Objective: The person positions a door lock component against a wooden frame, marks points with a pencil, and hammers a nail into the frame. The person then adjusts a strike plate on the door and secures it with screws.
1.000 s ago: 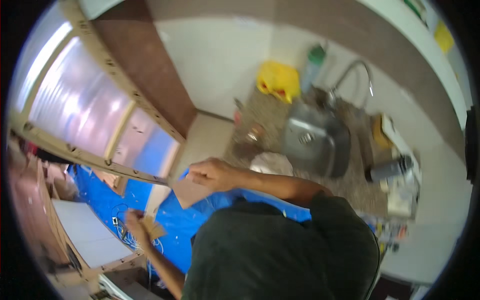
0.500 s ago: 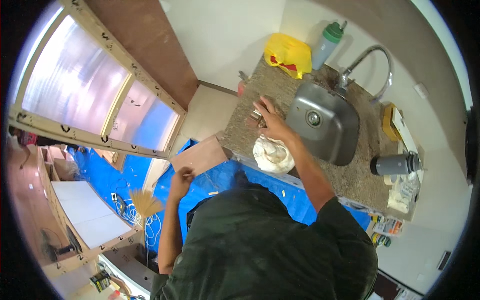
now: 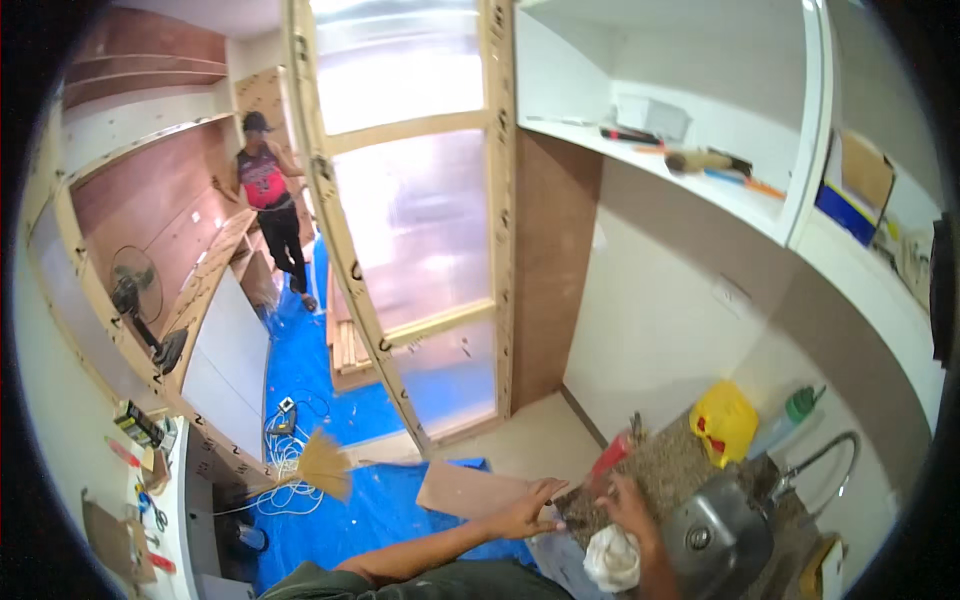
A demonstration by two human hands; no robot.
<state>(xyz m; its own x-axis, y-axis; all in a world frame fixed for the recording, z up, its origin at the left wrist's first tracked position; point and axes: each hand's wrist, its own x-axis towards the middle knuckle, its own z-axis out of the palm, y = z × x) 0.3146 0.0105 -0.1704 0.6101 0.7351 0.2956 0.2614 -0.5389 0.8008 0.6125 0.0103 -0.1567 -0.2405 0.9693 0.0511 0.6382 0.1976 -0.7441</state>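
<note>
My left hand (image 3: 527,510) reaches over the blue sheet toward the counter's left edge, its fingers spread and holding nothing. Beside it, my right hand (image 3: 630,505) hovers over the granite counter (image 3: 662,455) with its fingers apart, though slightly blurred. A crumpled white cloth-like bundle (image 3: 612,558) lies against the counter's near edge, next to my right wrist. Just beyond my hands, a red tool-like thing (image 3: 612,456) stands by the counter's left edge; its kind cannot be made out. What lies under my right fingers is hidden.
The steel sink (image 3: 735,530) and curved faucet (image 3: 845,470) are at right, with a yellow plastic bag (image 3: 724,422) and green-capped bottle (image 3: 790,420) behind. A wood-framed translucent panel (image 3: 420,220) stands ahead. A broom (image 3: 315,468) and white cord lie left. Another person (image 3: 268,190) stands far off.
My view has tilted up, bringing the open shelf and the other person into sight. My left hand has moved right, from beside the brown board to near my right hand.
</note>
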